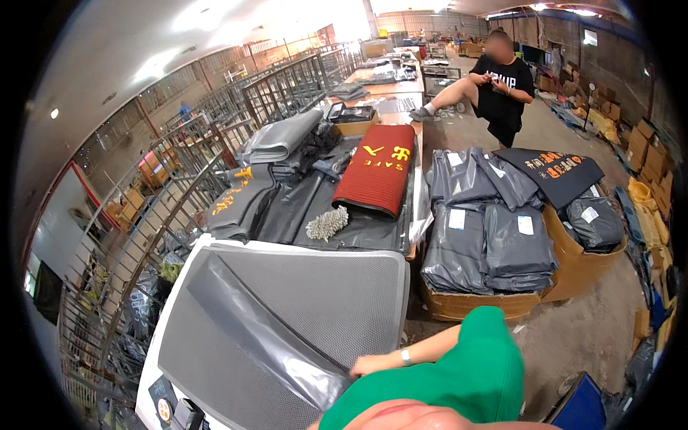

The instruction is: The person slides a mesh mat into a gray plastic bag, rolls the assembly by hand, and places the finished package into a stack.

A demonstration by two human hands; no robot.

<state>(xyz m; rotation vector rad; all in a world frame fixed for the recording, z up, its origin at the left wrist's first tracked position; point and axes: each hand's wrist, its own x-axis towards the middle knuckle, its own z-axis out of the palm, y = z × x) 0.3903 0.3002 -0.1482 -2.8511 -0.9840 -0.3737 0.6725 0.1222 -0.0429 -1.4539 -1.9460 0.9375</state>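
Head view: a long, glossy dark-grey plastic bag (269,337) is laid flat and slantwise across a broad grey textured mat (351,294), which is spread on a white-topped table (148,380). The bag's lower right end is met by the bare right hand (369,364), a pale band (405,357) worn at its wrist; how far the fingers are closed cannot be told, nor whether the bag is pinched or only touched. The left hand is not seen. Beyond, a red ribbed mat with yellow characters (376,168) is laid over dark sheets, with a grey shaggy pad (327,224) just beside it. At right, dark-grey wrapped packages (455,251) are stacked in a brown cardboard box (476,307); farther back, a co-worker in black (505,93) is seen, one leg raised
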